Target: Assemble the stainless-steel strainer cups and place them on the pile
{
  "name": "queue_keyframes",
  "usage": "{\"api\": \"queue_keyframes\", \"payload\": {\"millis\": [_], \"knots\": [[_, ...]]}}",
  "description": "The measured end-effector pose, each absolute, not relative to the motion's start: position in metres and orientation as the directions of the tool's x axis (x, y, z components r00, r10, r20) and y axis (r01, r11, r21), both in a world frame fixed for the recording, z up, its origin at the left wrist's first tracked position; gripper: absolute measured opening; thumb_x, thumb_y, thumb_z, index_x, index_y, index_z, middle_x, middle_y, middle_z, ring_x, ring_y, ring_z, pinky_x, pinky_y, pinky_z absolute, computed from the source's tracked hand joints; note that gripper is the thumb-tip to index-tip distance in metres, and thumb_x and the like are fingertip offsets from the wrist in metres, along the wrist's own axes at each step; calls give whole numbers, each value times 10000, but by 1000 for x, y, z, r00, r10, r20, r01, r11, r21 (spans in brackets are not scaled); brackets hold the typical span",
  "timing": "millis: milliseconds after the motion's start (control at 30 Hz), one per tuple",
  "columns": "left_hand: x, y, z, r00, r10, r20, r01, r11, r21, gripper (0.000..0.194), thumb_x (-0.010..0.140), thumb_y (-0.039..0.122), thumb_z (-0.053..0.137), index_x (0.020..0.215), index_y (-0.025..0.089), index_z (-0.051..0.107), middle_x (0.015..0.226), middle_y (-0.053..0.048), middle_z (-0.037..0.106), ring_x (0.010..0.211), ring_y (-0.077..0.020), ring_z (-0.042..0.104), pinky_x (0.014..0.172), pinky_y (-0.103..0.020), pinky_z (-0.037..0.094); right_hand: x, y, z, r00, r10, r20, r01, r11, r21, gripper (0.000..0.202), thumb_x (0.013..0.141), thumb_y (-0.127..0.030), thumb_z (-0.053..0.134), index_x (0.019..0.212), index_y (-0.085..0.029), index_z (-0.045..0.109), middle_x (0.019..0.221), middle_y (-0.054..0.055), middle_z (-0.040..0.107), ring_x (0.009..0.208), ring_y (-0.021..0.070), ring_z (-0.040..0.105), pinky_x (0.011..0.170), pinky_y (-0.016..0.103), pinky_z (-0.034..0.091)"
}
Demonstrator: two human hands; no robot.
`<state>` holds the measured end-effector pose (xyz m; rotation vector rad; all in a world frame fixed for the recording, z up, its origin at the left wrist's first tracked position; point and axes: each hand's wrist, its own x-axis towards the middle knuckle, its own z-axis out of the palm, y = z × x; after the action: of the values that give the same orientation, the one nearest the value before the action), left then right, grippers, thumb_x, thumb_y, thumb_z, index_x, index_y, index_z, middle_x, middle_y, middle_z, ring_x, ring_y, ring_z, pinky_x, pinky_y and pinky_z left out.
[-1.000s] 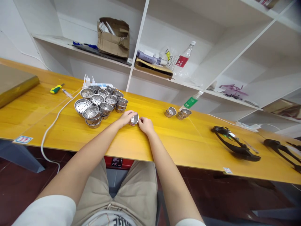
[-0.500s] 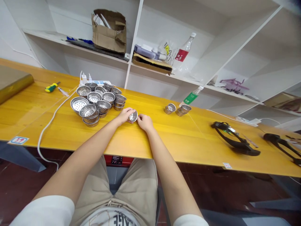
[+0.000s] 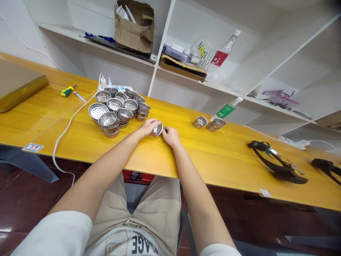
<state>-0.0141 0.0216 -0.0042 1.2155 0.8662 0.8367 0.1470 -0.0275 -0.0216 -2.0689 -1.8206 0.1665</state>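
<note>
Above the table in front of me, a small perforated steel cup point(image 3: 158, 128) is tilted so that its dotted inside shows. My left hand point(image 3: 149, 127) is wrapped round its left side, thumb and fingers closed. Against the cup's right rim, my right hand point(image 3: 171, 136) has its fingers curled and pressed together; whatever lies between them is hidden. To the left stands a cluster of several similar perforated cups point(image 3: 108, 120), some stacked. Farther right are a perforated cup point(image 3: 200, 122) and a tilted stack of cups point(image 3: 216, 124).
A green-labelled bottle point(image 3: 226, 110) leans behind the right-hand cups. A white cable point(image 3: 65, 133) runs off the table's front edge. A screwdriver point(image 3: 68, 91) lies at the left, and a black head-strap device point(image 3: 277, 163) at the right. Shelves point(image 3: 186, 76) stand behind.
The whole view has shifted, so the table items appear farther right. Both hands stay at the same cup, with little visible change in their grip.
</note>
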Motion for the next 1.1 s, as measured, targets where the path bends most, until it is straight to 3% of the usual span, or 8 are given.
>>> {"api": "queue_keyframes", "payload": {"millis": [233,1100], "knots": [[-14,23,-8,452,886,-98,-86,152,985,256,875,402,757,921,175,648,808,-13,652,671,-158,656,604,-320,637,147,-29,-22,140,978,157,931,-76,-357,319,1012,-355,481,985,-214,766,953,82,785,885,229,686,739,282,423],[-13,25,-7,454,884,-111,-69,159,985,223,893,378,735,944,181,644,805,0,649,682,-153,654,608,-310,634,146,-29,-19,156,977,148,923,-90,-374,293,1006,-336,499,994,-218,766,1006,81,797,923,234,701,754,286,438]]}}
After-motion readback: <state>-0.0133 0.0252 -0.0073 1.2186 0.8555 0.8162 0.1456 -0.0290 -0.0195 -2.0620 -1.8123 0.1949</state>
